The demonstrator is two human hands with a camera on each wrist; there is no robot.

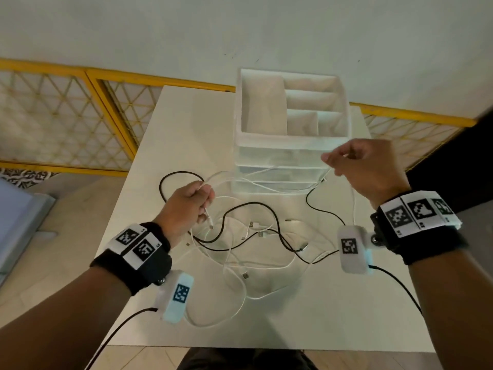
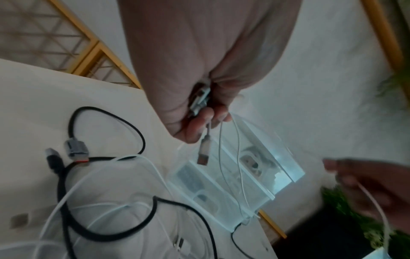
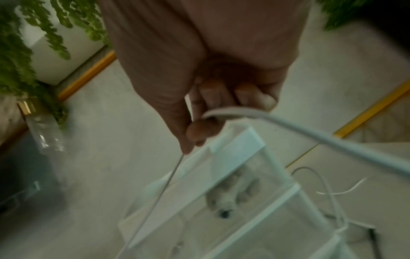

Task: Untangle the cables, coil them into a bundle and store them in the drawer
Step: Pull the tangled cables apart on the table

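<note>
A tangle of white cables (image 1: 240, 265) and black cables (image 1: 250, 206) lies on the white table (image 1: 333, 316). My left hand (image 1: 186, 209) is fisted round a white cable above the heap; a plug (image 2: 203, 155) dangles below its fingers (image 2: 199, 122). My right hand (image 1: 365, 166) is raised at the right, in front of the drawer unit, and pinches the same white cable (image 3: 288, 129), which stretches between both hands. The translucent drawer unit (image 1: 280, 166) stands at the table's back, its divided top tray (image 1: 290, 108) uncovered.
A yellow mesh fence (image 1: 80, 110) runs behind the table. Green plants (image 3: 20, 52) hang at the far right side. A grey-blue panel (image 1: 16, 214) stands left of the table. A black plug pair (image 2: 75, 150) lies on the table's left part.
</note>
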